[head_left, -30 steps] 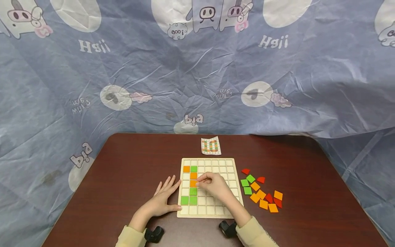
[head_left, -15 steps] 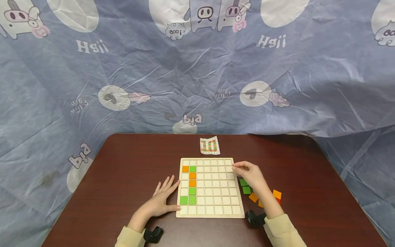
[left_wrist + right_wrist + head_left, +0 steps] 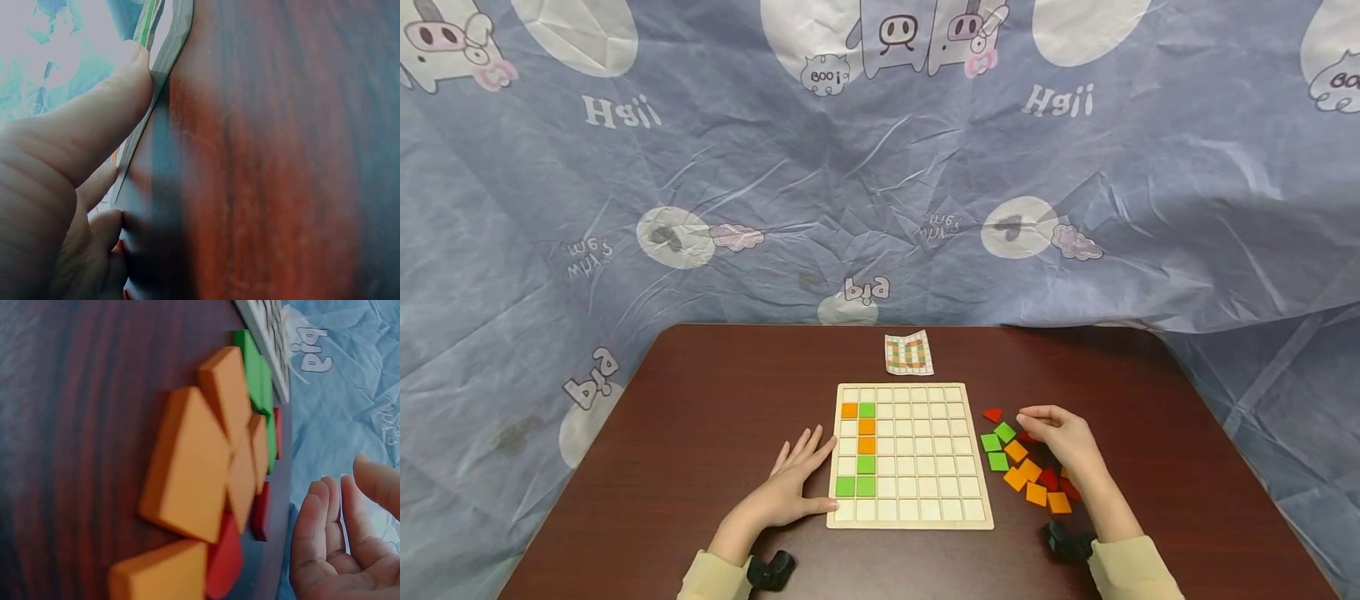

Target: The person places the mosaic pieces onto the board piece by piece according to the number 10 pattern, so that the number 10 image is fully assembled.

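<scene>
Grip: right hand (image 3: 1063, 437) narrowly parted, above loose orange, green and red tiles (image 3: 1030, 472) | left hand (image 3: 790, 490): fingers spread, touching left edge of wooden grid board (image 3: 917, 467)

A creased grey-blue cloth (image 3: 820, 167) hangs behind the far edge of the worktop (image 3: 737, 400) and spreads past both its sides. White pig-snouted figures (image 3: 895, 57) stand along its top, near a small cloud reading "BOO" (image 3: 825, 75); lower down come pale discs (image 3: 697, 233), pink clouds (image 3: 736, 237) and lettering (image 3: 621, 112) (some of it upside down). The worktop is dark reddish-brown, faintly streaked, its far corners rounded.
</scene>
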`<state>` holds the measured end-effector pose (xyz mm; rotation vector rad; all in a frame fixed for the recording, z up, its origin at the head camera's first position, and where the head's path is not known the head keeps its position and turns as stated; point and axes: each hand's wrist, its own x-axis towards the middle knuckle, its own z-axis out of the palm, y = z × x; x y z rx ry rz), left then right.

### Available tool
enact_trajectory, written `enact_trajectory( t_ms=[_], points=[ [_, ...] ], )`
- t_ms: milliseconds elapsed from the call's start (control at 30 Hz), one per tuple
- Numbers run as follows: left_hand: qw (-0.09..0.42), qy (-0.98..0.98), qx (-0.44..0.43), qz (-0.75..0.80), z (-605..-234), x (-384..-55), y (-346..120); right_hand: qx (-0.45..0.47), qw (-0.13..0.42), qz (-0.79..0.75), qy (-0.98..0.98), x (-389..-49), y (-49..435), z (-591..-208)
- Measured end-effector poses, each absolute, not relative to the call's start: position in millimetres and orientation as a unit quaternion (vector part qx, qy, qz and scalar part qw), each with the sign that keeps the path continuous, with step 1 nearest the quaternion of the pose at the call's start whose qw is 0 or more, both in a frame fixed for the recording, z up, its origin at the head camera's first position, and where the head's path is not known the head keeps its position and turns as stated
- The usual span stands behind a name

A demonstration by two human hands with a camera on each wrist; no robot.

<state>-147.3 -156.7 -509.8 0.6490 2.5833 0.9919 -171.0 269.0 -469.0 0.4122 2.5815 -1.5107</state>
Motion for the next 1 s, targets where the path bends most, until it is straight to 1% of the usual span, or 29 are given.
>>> enact_trajectory(
  t_ms=[200, 400, 567, 733, 1000],
  points=[
    [0.153, 0.899, 0.226, 0.342, -510.7, -147.7, -155.9, 0.114, 0.062, -0.466, 0.876, -173.0, 265.0, -478.8],
    [0.149, 0.901, 0.227, 0.34, -511.0, -148.1, -156.1, 0.091, 0.027, -0.398, 0.913, -176.5, 255.0, -481.6],
    [0.149, 0.901, 0.226, 0.34, -511.3, -148.2, -156.2, 0.076, 0.013, -0.33, 0.941, -177.2, 245.1, -481.2],
    [0.148, 0.902, 0.225, 0.338, -512.6, -147.1, -156.6, 0.065, 0.018, -0.302, 0.951, -179.6, 240.8, -480.8],
    [0.144, 0.904, 0.22, 0.337, -513.8, -148.5, -155.8, 0.079, 0.036, -0.31, 0.947, -182.9, 241.9, -481.7]
  ],
)
